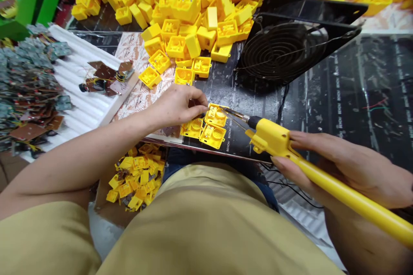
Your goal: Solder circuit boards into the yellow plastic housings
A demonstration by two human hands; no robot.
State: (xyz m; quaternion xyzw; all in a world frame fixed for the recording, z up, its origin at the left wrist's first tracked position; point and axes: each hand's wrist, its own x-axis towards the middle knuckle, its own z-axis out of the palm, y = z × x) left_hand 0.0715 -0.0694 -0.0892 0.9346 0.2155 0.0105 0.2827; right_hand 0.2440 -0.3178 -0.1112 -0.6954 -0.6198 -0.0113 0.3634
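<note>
Yellow casing (216, 116) sits on black bench top (240, 137), just beside two more casings (213, 135). Left hand (177, 105) curled at its edge, can't tell if gripping. Right hand (335, 163) grasps yellow soldering gun (274, 137), tip (238, 115) at casing's right side.

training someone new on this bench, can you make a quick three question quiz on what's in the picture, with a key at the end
1. Which hand holds the yellow soldering tool?
2. True or false: a few brown circuit boards lie on the white foam.
3. Count: how many open yellow cases sit clustered at the bench edge, beside the left hand?

Key
1. The right hand.
2. True.
3. Three.
</note>
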